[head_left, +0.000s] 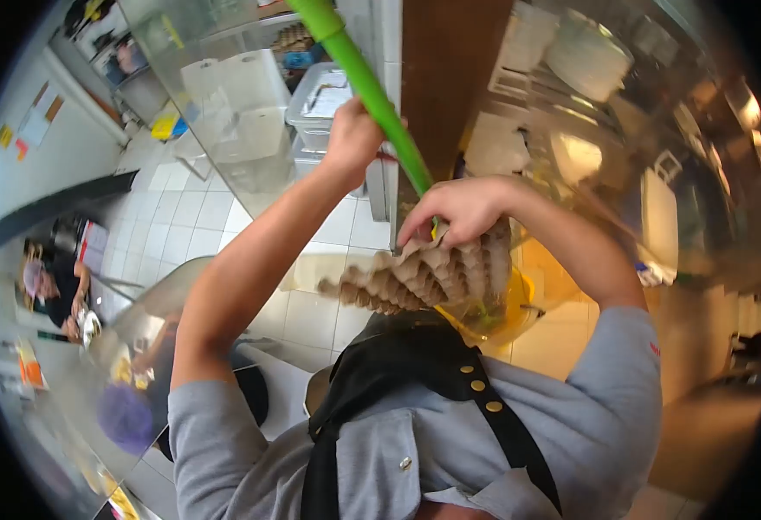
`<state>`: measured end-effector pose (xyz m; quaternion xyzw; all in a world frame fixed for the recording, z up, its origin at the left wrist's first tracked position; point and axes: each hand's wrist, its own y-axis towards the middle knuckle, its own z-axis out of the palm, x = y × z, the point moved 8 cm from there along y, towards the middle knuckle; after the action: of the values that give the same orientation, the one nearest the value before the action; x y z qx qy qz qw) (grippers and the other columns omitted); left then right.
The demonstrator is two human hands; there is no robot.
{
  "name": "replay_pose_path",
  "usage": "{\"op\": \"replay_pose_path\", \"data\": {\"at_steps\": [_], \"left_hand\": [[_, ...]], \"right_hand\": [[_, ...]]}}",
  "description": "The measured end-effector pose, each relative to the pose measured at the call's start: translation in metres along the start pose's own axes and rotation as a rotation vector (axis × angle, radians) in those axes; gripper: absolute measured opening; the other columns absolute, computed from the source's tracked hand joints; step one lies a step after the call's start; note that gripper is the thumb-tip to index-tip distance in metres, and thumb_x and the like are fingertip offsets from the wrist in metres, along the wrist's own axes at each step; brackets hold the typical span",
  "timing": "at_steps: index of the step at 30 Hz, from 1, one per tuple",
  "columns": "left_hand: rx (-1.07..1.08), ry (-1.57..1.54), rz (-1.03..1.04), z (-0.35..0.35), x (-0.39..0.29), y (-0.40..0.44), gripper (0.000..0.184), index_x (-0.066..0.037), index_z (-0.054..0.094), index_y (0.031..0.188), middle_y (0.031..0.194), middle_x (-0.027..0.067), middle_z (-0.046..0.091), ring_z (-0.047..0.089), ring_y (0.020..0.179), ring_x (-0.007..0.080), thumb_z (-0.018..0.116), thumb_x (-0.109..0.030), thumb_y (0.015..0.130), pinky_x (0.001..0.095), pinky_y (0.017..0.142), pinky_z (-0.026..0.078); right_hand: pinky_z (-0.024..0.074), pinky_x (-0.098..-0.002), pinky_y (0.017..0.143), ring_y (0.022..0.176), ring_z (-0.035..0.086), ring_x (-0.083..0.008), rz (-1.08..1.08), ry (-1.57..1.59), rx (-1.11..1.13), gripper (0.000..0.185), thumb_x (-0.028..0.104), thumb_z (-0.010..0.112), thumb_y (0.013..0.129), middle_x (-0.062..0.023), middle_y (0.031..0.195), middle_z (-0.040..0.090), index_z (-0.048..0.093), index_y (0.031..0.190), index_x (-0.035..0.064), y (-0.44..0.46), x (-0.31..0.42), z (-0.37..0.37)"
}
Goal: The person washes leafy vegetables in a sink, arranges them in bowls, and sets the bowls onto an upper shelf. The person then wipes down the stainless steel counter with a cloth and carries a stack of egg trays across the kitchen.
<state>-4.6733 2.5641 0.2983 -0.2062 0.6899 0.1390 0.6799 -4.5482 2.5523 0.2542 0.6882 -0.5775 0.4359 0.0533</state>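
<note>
A green pole (359, 78) slants down from the top of the view, its lower part passing behind my right hand. My left hand (354, 139) is closed around the upper part of this pole, with the fingertips partly hidden behind it. Grey-brown cardboard egg trays (424, 276), stacked together and tilted, hang in front of my apron. My right hand (465, 211) grips the top edge of the stack beside the pole. Below the trays, partly covered by them, stands a yellow bucket (523, 305); something green shows in or near it.
A glass panel (224, 130) rises on the left, with lidded plastic bins (315, 104) beyond it. A brown post (437, 78) stands ahead. Another person (55, 286) in a hair net works at far left; a purple hair net (127, 416) shows nearer. White floor tiles (194, 212) lie between.
</note>
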Motion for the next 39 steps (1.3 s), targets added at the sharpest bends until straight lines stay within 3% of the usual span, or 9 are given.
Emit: {"op": "replay_pose_path", "data": {"at_steps": [2,6,8,12,18,23,33,36,39], "left_hand": [[-0.034,0.033,0.210,0.032,-0.018,0.034,0.021,0.001,0.058,0.099,0.078,0.0116,0.062,0.061,0.065,0.0203,0.047,-0.006,0.082,0.0363,0.050,0.052],[0.239,0.920,0.701,0.106,-0.070,0.041,0.040,-0.003,0.060,0.112,0.101,0.0240,0.064,0.060,0.098,0.0386,0.056,-0.017,0.075,0.0426,0.088,0.048],[0.487,0.994,0.735,0.112,-0.063,0.034,0.041,-0.006,0.056,0.120,0.105,0.0153,0.065,0.063,0.096,0.0295,0.062,-0.022,0.083,0.0362,0.083,0.049],[0.695,0.799,0.533,0.101,-0.035,0.022,0.041,-0.005,0.056,0.122,0.099,0.0104,0.065,0.062,0.090,0.0191,0.063,-0.022,0.086,0.0294,0.078,0.048],[0.659,1.128,0.721,0.035,0.072,-0.047,0.059,-0.005,0.050,0.129,0.124,0.0167,0.055,0.055,0.113,0.0322,0.073,-0.022,0.077,0.0375,0.094,0.046],[0.423,0.672,0.249,0.017,0.106,-0.042,0.063,-0.002,0.043,0.133,0.133,0.0188,0.048,0.049,0.121,0.0313,0.071,-0.022,0.080,0.0403,0.092,0.046],[-0.159,1.068,0.077,-0.175,0.085,-0.109,0.066,-0.002,0.043,0.134,0.134,0.0214,0.047,0.052,0.117,0.0366,0.071,-0.027,0.080,0.0414,0.096,0.043],[0.006,1.163,0.140,-0.146,0.110,-0.108,0.067,-0.001,0.044,0.133,0.132,0.0185,0.050,0.055,0.114,0.0320,0.071,-0.032,0.081,0.0393,0.092,0.046],[0.403,0.363,-0.222,-0.031,0.140,-0.090,0.067,-0.005,0.040,0.137,0.131,0.0135,0.051,0.056,0.110,0.0243,0.068,-0.035,0.084,0.0379,0.080,0.051]], "right_hand": [[0.0479,-0.0367,0.087,0.103,0.061,-0.0291,0.038,-0.245,-0.123,0.059,0.007,0.055,0.069,-0.0177,0.115,0.062,0.055,0.128,0.0135,0.000,0.017,-0.004],[0.0480,-0.0379,0.087,0.110,0.056,-0.0313,0.778,-0.269,-0.090,0.072,0.009,0.056,0.071,-0.0184,0.129,0.053,0.038,0.141,0.0139,-0.035,-0.110,-0.030],[0.0507,-0.0362,0.078,0.101,0.061,-0.0277,0.676,-0.200,-0.140,0.070,0.003,0.053,0.072,-0.0147,0.113,0.062,0.042,0.139,0.0180,-0.093,-0.165,-0.051],[0.0497,-0.0366,0.081,0.103,0.059,-0.0249,1.086,-0.025,-0.466,0.063,-0.004,0.049,0.072,-0.0115,0.103,0.061,0.050,0.132,0.0152,-0.180,-0.169,-0.066],[0.0517,-0.0418,0.078,0.090,0.063,-0.0358,0.714,-0.625,-0.796,0.063,-0.005,0.053,0.069,-0.0177,0.098,0.064,0.052,0.129,0.0146,-0.187,-0.174,-0.055],[0.0505,-0.0416,0.085,0.102,0.062,-0.0340,0.931,-0.582,-0.650,0.034,0.006,0.050,0.079,-0.0187,0.108,0.064,0.064,0.110,0.0051,-0.102,-0.137,-0.050],[0.0513,-0.0434,0.080,0.095,0.064,-0.0349,1.226,-0.525,-0.864,0.023,0.005,0.054,0.076,-0.0217,0.096,0.067,0.067,0.093,-0.0043,-0.223,-0.189,-0.067],[0.0516,-0.0420,0.080,0.093,0.064,-0.0362,1.295,-0.483,-0.756,0.026,0.009,0.056,0.076,-0.0215,0.097,0.066,0.066,0.095,-0.0054,-0.240,-0.190,-0.052],[0.0505,-0.0422,0.084,0.100,0.061,-0.0366,1.285,-0.368,-0.583,0.038,0.021,0.060,0.075,-0.0216,0.107,0.064,0.064,0.103,-0.0049,-0.219,-0.164,-0.044]]}}
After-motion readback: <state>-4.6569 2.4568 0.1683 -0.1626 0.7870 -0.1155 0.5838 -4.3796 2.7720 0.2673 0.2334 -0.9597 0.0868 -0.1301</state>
